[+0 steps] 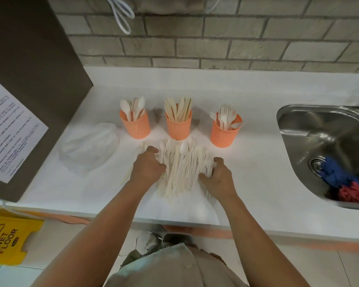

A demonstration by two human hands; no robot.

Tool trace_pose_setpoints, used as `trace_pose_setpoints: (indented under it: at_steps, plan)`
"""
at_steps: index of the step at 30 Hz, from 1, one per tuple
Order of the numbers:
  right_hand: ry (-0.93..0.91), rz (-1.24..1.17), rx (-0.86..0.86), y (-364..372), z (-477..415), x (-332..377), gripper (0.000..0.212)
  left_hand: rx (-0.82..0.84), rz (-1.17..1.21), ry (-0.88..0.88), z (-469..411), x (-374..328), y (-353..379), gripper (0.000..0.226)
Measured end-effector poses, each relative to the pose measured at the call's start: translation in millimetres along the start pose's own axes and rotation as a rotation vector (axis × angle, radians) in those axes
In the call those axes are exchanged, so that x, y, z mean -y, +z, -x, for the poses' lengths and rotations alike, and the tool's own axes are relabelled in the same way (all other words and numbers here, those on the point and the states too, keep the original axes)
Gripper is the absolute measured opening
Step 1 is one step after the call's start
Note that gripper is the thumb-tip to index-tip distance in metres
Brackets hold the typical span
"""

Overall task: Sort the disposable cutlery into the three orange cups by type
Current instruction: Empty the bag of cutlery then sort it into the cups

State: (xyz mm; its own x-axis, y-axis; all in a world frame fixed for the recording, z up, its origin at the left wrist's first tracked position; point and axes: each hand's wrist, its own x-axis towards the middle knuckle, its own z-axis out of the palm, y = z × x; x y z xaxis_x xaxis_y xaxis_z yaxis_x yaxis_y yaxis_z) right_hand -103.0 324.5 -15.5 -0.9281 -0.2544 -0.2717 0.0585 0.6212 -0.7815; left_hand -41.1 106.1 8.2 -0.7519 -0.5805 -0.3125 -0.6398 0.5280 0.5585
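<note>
Head view: pile (182, 168) of mixed cutlery lies on bench (257, 162) just in front of middle cup (178, 127), which holds knives. Spoon cup (136, 126) stands left of it, fork cup (225, 133) right. Handles sit down, so types show at a glance. Left hand (147, 166) and right hand (218, 177) flank pile, fingers curled onto its edges, probably herding it. Cannot tell whether either pinches a piece. Much left unsorted.
</note>
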Motion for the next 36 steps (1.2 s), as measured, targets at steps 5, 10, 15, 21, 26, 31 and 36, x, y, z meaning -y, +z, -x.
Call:
trace_pose_setpoints:
  at_steps: [5, 10, 15, 21, 26, 31, 36]
  plan:
    - [-0.018, -0.009, -0.016, 3.1, -0.9, -3.5, 0.047, 0.11, -0.171, -0.048, 3.3, 5.1, 5.0, 0.075]
    - [-0.018, -0.023, -0.018, 2.2, -1.0, -7.4, 0.048, 0.054, -0.164, -0.05, -1.6, -9.0, 15.9, 0.074]
    - [-0.026, -0.041, -0.004, 2.0, -2.5, -8.3, 0.047, -0.023, -0.314, 0.036, 2.0, -26.3, 14.5, 0.043]
    - [-0.026, -0.072, 0.01, -3.9, -1.0, -6.4, 0.041, 0.008, -0.36, 0.026, 9.4, -37.7, 26.2, 0.078]
    - [-0.044, -0.084, 0.04, -9.5, 2.4, -3.7, 0.034, -0.05, -0.374, 0.082, 10.0, -43.8, 30.2, 0.045]
    - [-0.059, -0.104, 0.056, -12.5, 2.6, -4.9, 0.024, -0.077, -0.313, 0.089, 10.2, -42.2, 30.4, 0.031]
    - [-0.04, -0.131, 0.074, -15.3, 3.3, -4.1, 0.031, -0.091, -0.178, 0.077, 9.5, -35.2, 26.7, 0.011]
